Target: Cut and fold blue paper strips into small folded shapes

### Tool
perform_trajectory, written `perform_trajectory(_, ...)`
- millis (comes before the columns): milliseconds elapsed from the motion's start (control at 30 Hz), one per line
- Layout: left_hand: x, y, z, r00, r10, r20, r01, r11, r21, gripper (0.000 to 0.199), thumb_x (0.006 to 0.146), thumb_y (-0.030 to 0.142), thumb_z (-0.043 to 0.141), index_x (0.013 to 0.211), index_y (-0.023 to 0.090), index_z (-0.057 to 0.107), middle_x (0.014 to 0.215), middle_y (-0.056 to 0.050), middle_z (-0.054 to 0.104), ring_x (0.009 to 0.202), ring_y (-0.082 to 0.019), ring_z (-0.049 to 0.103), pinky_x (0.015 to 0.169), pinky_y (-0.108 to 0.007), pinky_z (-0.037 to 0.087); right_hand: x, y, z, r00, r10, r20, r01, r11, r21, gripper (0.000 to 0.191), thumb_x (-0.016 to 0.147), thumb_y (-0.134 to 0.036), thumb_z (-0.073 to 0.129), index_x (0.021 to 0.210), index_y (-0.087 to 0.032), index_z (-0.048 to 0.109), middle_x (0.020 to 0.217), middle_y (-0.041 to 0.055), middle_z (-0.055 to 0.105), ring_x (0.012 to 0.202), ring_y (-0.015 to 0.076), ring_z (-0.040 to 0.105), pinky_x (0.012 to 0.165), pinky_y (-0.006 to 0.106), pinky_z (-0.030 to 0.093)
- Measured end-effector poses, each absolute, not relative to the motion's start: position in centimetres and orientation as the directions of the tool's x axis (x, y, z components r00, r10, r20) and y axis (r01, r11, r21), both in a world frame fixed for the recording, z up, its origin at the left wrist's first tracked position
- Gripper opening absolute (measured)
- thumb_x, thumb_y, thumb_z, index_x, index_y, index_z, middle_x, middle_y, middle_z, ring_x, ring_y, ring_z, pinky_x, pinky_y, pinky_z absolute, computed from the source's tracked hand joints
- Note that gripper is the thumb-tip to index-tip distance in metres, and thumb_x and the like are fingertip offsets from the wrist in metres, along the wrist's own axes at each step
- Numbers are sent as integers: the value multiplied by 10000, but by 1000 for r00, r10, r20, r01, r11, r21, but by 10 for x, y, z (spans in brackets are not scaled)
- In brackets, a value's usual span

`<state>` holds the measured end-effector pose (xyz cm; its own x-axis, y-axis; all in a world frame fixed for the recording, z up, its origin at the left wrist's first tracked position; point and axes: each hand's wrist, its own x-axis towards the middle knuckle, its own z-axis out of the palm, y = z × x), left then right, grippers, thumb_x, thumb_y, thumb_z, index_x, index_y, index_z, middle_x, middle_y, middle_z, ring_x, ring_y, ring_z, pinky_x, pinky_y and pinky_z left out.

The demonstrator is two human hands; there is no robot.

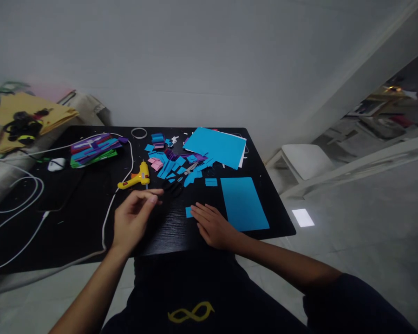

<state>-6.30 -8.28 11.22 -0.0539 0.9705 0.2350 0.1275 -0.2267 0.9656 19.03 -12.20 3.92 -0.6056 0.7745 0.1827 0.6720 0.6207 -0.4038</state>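
My right hand (212,225) lies flat on the black table, its fingers stretched out over one end of a small blue paper piece (188,212). Part of that piece is hidden beneath the fingertips. My left hand (134,218) is held above the table, left of the piece, with thumb and fingers drawn together; I see nothing between them. Just beyond it lies a yellow glue gun (135,177). Black-handled scissors (181,181) rest among cut paper. A blue paper sheet (245,204) is right of my right hand, and a small folded blue strip (211,182) lies beyond it.
Blue, purple and pink paper scraps (167,164) cover the table's back middle. Larger blue sheets (216,146) lie behind. Bundled coloured strips (95,149) sit at the left, near a white cable (106,222) and a dark phone (57,197). A white chair (304,160) stands right.
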Motion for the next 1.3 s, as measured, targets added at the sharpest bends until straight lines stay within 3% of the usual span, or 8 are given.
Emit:
perform_trajectory(167, -40, -99, 91, 168, 980, 106, 196, -139, 971, 313, 978, 411, 576, 770, 185, 635, 721, 1, 637, 647, -134, 571, 643, -263, 459, 190, -122, 39, -610, 772, 181, 675, 625, -392, 532, 1005, -164, 436, 1535, -124, 441, 1592, 123, 459, 1521, 251, 362, 1239, 480, 335)
perform_trajectory(300, -31, -106, 70, 253, 967, 27, 274, -99, 957, 474, 1011, 466, 491, 630, 189, 548, 597, 24, 503, 584, -127, 476, 610, -265, 382, 190, -122, 39, -612, 768, 188, 670, 630, -393, 548, 1005, -165, 445, 1551, -122, 419, 1589, 134, 461, 1518, 258, 367, 1236, 488, 337)
perform_trajectory(433, -29, -108, 53, 297, 954, -28, 301, -65, 952, 518, 997, 509, 503, 591, 190, 527, 574, 25, 508, 576, -128, 474, 629, -267, 375, 190, -122, 38, -607, 768, 206, 666, 632, -396, 608, 998, -152, 454, 1596, -176, 346, 1590, 122, 462, 1518, 245, 368, 1225, 493, 351)
perform_trajectory(667, -26, -104, 47, 351, 936, -34, 386, -112, 916, 490, 978, 518, 517, 622, 188, 581, 571, 26, 537, 576, -130, 484, 603, -256, 357, 191, -121, 33, -610, 761, 219, 664, 642, -383, 582, 987, -154, 450, 1566, -152, 395, 1593, 119, 458, 1526, 244, 353, 1235, 486, 337)
perform_trajectory(1000, -21, -102, 46, 310, 951, 18, 365, -137, 921, 330, 948, 470, 582, 766, 195, 602, 669, 30, 566, 645, -134, 518, 626, -245, 392, 192, -120, 32, -599, 771, 218, 666, 630, -399, 536, 1004, -167, 435, 1539, -139, 437, 1578, 117, 481, 1517, 242, 370, 1229, 489, 346)
perform_trajectory(1300, -24, -101, 46, 354, 935, 18, 435, -182, 882, 480, 1000, 489, 480, 635, 186, 554, 584, 30, 513, 590, -132, 491, 617, -262, 355, 194, -119, 34, -606, 765, 217, 657, 635, -407, 543, 1000, -159, 453, 1542, -153, 435, 1571, 128, 487, 1515, 243, 373, 1219, 496, 359)
